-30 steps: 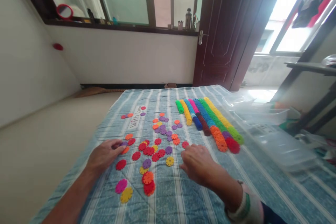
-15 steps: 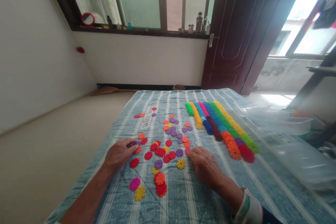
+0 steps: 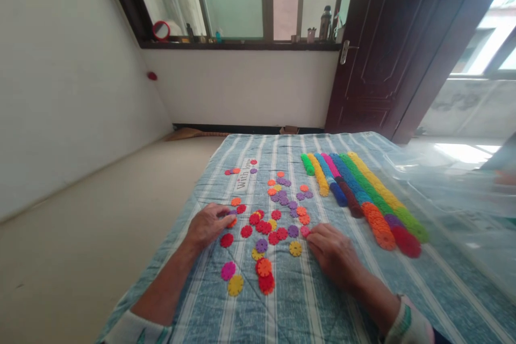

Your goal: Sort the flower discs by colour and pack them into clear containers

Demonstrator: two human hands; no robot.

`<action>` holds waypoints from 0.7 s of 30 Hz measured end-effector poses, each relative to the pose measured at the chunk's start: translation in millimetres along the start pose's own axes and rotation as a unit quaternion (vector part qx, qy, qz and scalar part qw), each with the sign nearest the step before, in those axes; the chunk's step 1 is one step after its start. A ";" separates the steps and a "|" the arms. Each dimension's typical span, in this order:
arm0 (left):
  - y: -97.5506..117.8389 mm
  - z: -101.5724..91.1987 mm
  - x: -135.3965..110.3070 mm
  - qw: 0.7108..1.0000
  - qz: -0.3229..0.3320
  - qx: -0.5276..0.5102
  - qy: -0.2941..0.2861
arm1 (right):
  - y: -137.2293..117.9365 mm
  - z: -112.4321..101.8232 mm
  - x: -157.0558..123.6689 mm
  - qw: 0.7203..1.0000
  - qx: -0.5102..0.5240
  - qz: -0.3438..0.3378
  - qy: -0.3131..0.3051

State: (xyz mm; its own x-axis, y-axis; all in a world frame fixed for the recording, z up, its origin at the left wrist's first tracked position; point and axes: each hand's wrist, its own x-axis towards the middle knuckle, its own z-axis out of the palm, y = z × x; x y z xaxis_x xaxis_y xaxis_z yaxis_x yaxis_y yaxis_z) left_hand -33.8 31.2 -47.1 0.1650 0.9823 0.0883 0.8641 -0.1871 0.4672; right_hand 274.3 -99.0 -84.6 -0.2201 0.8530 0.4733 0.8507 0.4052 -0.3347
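Note:
Several flat flower-shaped plastic discs (image 3: 278,220) in red, orange, purple and yellow lie scattered on a blue striped cloth (image 3: 282,306). My left hand (image 3: 208,224) rests on the cloth at the left of the scatter, fingers curled with their tips on a purple disc (image 3: 231,213). My right hand (image 3: 332,253) lies palm down at the right of the scatter, its fingertips pinched on a pink-red disc (image 3: 305,231). Behind it lie long stacked rows of discs (image 3: 363,199) sorted by colour: green, yellow, blue, pink, maroon, orange, red.
A clear plastic box (image 3: 455,199) sits at the right edge of the cloth. A pink disc (image 3: 228,270) and a yellow disc (image 3: 235,285) lie nearest me. Bare floor (image 3: 80,215) is on the left, a dark door (image 3: 387,48) and a window sill (image 3: 242,43) behind.
The view has swung left, shifting everything rightward in the picture. My right hand has slid forward to the pink-red disc. My left hand has stayed at the purple disc.

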 end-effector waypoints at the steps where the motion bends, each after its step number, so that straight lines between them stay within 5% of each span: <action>1: -0.1 0.2 0.0 1.000 0.002 0.001 0.000 | -1.1 0.0 0.0 1.000 0.009 -0.006 0.001; 11: -2.7 4.3 0.1 1.000 0.003 -0.026 0.004 | 2.9 6.7 -2.5 0.997 0.031 -0.006 0.064; 21: -8.6 8.8 0.8 0.999 0.004 -0.037 0.030 | 1.4 12.6 -3.7 0.998 -0.028 -0.023 0.059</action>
State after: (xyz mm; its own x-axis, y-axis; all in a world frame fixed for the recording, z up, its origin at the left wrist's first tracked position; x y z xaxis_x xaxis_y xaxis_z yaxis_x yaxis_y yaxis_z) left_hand -36.9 33.6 -58.8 0.1402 0.9796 0.1441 0.8251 -0.1961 0.5299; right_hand 270.3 -97.4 -97.1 -0.2047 0.7882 0.5804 0.8670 0.4213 -0.2662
